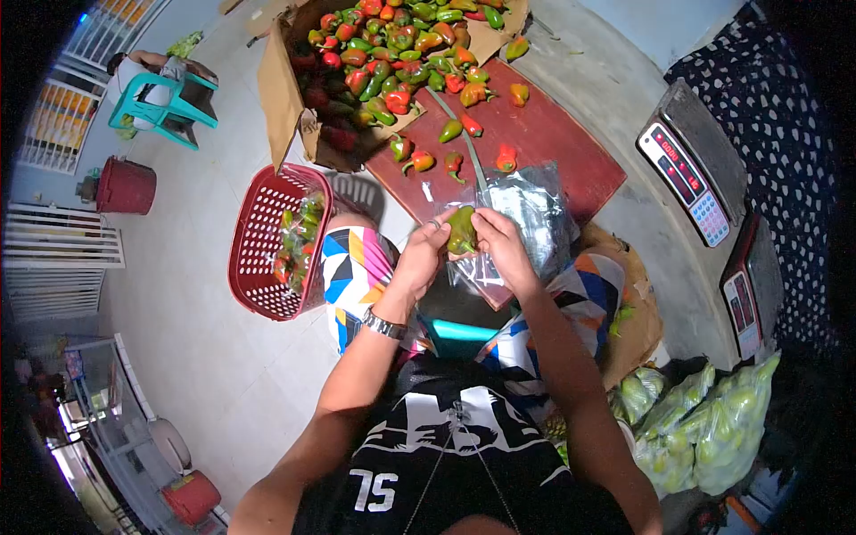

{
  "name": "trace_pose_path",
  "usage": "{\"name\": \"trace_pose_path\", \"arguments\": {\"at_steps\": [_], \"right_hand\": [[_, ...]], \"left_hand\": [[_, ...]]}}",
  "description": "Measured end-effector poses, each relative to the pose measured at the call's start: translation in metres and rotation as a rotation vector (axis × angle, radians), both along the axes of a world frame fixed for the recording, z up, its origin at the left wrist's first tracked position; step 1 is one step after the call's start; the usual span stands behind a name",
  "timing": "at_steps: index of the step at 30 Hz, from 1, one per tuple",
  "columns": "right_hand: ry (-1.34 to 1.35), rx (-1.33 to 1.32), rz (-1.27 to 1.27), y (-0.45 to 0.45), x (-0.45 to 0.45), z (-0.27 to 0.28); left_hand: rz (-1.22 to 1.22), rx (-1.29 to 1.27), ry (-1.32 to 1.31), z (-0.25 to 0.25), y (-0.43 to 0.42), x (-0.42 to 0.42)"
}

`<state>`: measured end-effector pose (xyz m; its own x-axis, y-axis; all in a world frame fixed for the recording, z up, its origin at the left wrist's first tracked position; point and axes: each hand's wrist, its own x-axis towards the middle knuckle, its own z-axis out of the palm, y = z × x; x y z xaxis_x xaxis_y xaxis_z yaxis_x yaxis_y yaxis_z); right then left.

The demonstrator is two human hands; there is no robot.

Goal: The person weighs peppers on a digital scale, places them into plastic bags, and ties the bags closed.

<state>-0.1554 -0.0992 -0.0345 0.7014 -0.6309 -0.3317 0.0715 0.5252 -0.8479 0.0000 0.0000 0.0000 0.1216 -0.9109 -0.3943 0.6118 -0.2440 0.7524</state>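
Note:
A green bell pepper [462, 231] is held between my two hands, above the near edge of the dark red board [562, 152]. The fingertips of my left hand [423, 254] press on its left side, and my right hand [504, 250] grips its right side. Clear plastic bags [530, 218] lie on the board just right of and under my hands. Several loose red and green peppers, among them a red one [506, 159], rest on the board beyond. An open cardboard box [283, 98] at the top holds a heap of mixed peppers.
A red perforated basket [254, 241] with bagged peppers stands left of my knee. Two digital scales [687, 183] are at the right. Bags of green produce [736, 428] sit at lower right. Another person [152, 80] is by a teal chair [165, 111] at upper left.

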Motion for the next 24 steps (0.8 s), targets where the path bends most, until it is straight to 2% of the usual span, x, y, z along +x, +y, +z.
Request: {"name": "trace_pose_path", "arguments": {"at_steps": [2, 5, 7, 9, 11, 12, 13, 15, 16, 18, 21, 22, 23, 24], "right_hand": [[-0.022, -0.026, -0.007, 0.001, 0.001, 0.01], [-0.08, -0.15, -0.018, 0.003, 0.013, 0.025], [-0.155, 0.101, 0.007, 0.004, 0.012, 0.042], [-0.217, 0.167, -0.033, 0.004, 0.014, 0.044], [-0.212, 0.147, -0.039, 0.0, 0.012, 0.03], [-0.212, 0.139, -0.043, -0.002, 0.01, 0.023], [-0.202, 0.134, -0.045, -0.006, 0.008, 0.021], [-0.176, 0.127, -0.047, -0.01, -0.001, 0.017], [-0.061, 0.087, -0.106, -0.012, -0.008, 0.022], [-0.148, 0.024, -0.36, -0.028, -0.026, -0.025], [-0.319, 0.087, -0.528, -0.041, -0.05, -0.009], [-0.392, 0.214, -0.543, -0.04, -0.057, 0.005], [-0.464, 0.348, -0.556, -0.037, -0.06, 0.012], [-0.446, 0.342, -0.563, -0.035, -0.058, 0.009]], "left_hand": [[0.011, -0.028, -0.017, -0.003, 0.002, -0.002], [-0.106, 0.057, -0.344, 0.01, 0.002, 0.007], [-0.076, 0.016, -0.323, 0.017, 0.004, 0.014], [0.036, 0.157, -0.315, 0.005, 0.008, 0.033], [0.099, 0.274, -0.393, -0.017, 0.019, 0.046], [0.035, 0.342, -0.497, -0.04, 0.026, 0.049], [-0.032, 0.408, -0.601, -0.044, 0.029, 0.047], [-0.1, 0.432, -0.639, -0.049, 0.028, 0.025], [-0.124, 0.486, -0.641, -0.046, 0.025, 0.015], [-0.14, 0.562, -0.642, -0.047, 0.018, -0.001], [0.051, 0.394, -0.722, -0.069, 0.029, -0.012], [0.075, 0.366, -0.629, -0.077, 0.029, -0.009], [0.131, 0.23, -0.618, -0.084, 0.029, -0.006], [0.146, 0.218, -0.638, -0.083, 0.028, -0.003]]}}
